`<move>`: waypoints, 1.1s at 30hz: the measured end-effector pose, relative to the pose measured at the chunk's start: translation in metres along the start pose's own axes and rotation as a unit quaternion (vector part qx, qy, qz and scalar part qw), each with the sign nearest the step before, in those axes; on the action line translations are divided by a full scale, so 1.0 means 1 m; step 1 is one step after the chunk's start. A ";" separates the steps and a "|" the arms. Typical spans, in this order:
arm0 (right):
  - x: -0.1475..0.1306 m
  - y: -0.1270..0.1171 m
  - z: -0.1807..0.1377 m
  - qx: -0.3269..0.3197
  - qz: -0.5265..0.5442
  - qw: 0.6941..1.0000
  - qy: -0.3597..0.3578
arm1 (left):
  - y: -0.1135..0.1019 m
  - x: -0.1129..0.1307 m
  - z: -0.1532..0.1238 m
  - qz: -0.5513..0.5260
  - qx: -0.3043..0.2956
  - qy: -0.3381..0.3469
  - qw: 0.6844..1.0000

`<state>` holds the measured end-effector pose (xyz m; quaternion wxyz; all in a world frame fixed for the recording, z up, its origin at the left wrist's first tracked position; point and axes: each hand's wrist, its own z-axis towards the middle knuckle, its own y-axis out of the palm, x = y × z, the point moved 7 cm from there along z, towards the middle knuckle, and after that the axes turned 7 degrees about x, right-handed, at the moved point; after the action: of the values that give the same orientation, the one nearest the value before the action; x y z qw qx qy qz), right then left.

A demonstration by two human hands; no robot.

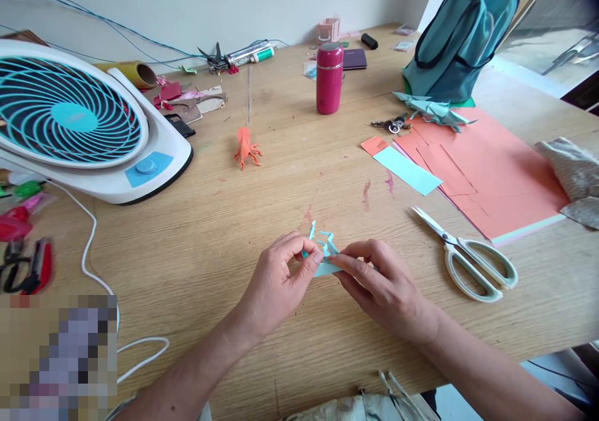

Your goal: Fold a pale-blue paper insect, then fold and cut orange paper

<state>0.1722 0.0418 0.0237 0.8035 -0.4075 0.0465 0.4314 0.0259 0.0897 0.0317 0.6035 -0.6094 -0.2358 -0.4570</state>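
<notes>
Between my two hands is a small light-blue origami figure (pixel 326 270), folded from paper, with thin bent limbs sticking up at its far side. My left hand (pixel 285 271) pinches it with thumb and forefinger. From the other side, the fingers of my right hand (pixel 381 284) close on its right part, which they mostly hide. To the right of that hand lie scissors (pixel 468 256) with pale handles, their blades nearly together and pointing away to the left. An orange origami figure (pixel 244 146) with several thin legs stands farther off on the wooden table (pixel 210 246).
A white and blue fan (pixel 163 146) stands at the left, its cable running forward. Farther back are a magenta flask (pixel 329 79), keys (pixel 390 125) and a teal bag (pixel 449 47). Orange paper sheets (pixel 510 171), a light-blue strip (pixel 407 169) and a spiky blue-green origami figure (pixel 437 110) lie right.
</notes>
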 end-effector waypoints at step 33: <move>0.025 0.002 0.005 -0.028 0.085 0.992 0.090 | -0.003 -0.025 0.008 0.169 -0.045 0.152 0.973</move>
<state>0.1847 0.0620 0.0154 0.7447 -0.4616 0.1407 0.4612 0.0140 0.1040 0.0131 0.6726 -0.5907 -0.0139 -0.4456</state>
